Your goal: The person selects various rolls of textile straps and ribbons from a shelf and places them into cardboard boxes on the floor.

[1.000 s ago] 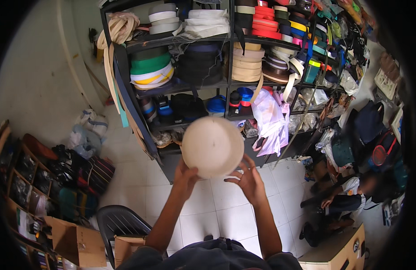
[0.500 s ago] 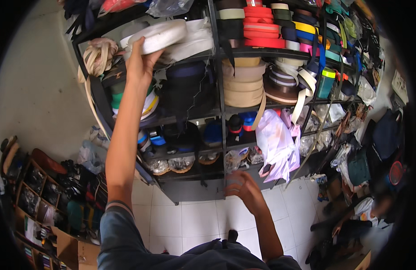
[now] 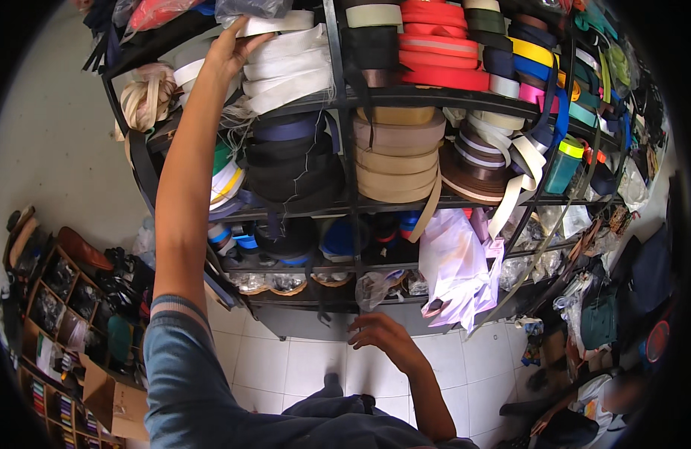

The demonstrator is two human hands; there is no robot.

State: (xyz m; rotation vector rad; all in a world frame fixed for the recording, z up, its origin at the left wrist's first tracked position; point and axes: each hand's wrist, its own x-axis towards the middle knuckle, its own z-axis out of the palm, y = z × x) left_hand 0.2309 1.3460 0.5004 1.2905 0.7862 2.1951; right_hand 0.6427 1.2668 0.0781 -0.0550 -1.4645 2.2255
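My left hand (image 3: 229, 54) reaches up to the upper left shelf bay, its fingers and thumb at the left edge of a roll of white webbing (image 3: 282, 22). That roll lies flat on top of a stack of white webbing rolls (image 3: 289, 71), whose loose threads hang at the lower left. A clear plastic bag above partly covers the roll and my fingertips. Low in front of the shelves, my right hand (image 3: 387, 340) hangs with loosely bent fingers apart and nothing in them.
Black shelving (image 3: 416, 97) holds red rolls (image 3: 443, 45), beige rolls (image 3: 398, 165) and black rolls (image 3: 293, 165). A pale plastic bag (image 3: 454, 262) hangs off a lower shelf. Left stand a compartment rack (image 3: 61, 299) and an open cardboard box (image 3: 114, 400). Another person is partly visible at lower right.
My left hand has moved up and left with the white roll, which now sits on the stack instead of being held tilted in front of it. My right hand has dropped slightly.
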